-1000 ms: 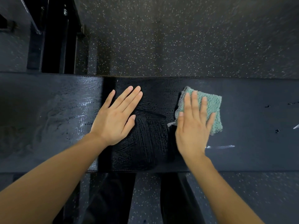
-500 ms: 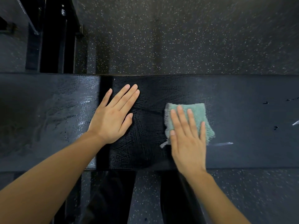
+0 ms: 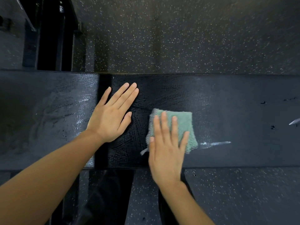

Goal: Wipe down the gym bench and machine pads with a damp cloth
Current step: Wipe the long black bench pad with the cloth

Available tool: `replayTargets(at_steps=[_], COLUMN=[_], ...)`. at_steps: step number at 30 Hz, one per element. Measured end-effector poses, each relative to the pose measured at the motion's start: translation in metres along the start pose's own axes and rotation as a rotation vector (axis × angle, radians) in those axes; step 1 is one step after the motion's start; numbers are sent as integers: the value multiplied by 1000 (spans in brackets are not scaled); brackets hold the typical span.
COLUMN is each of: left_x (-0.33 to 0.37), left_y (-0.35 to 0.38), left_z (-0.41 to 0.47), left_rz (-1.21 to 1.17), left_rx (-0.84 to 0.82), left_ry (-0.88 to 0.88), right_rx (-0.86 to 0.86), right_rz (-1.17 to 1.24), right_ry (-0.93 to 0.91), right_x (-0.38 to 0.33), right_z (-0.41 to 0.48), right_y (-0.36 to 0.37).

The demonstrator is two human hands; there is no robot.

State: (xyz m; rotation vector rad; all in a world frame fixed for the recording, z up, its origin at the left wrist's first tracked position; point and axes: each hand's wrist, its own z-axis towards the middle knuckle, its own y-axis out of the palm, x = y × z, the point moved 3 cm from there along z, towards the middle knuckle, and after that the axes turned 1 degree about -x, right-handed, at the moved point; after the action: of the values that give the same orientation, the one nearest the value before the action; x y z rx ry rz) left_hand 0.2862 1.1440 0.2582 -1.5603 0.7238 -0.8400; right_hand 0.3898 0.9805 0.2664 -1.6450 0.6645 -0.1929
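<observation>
A long black padded gym bench (image 3: 235,98) runs across the view from left to right, with a gap (image 3: 103,88) between its two pads. A folded green cloth (image 3: 183,124) lies flat on the right pad near the middle. My right hand (image 3: 167,148) presses on the cloth with straight fingers, covering its near left part. My left hand (image 3: 112,114) rests flat on the pad just right of the gap, fingers straight and pointing up and right. Wet streaks shine on the pad around both hands.
Dark speckled rubber floor (image 3: 178,38) lies beyond and below the bench. A black machine frame (image 3: 53,38) stands at the upper left. A pale scuff (image 3: 215,143) and small nicks (image 3: 272,127) mark the right pad. Black bench legs (image 3: 113,197) show under the near edge.
My right hand has slid the cloth toward me and to the left, from the pad's far side toward its middle. My left hand has stayed in place.
</observation>
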Motion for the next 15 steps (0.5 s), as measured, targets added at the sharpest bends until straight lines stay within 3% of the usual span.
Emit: replayTargets(at_steps=[4,7,15], left_x=[0,0,0], left_y=[-1,-1,0], left_z=[0,0,-1], left_rz=[-5,-5,-11], left_rx=[1,-1,3], left_ry=[1,3,-4], right_rx=[-59,-80,-47], right_rz=[-37,-31,-21], right_ry=[-195,-240,-55], right_x=[-20,-2,75], right_z=[-12,-10,-10], right_y=[6,1,-19])
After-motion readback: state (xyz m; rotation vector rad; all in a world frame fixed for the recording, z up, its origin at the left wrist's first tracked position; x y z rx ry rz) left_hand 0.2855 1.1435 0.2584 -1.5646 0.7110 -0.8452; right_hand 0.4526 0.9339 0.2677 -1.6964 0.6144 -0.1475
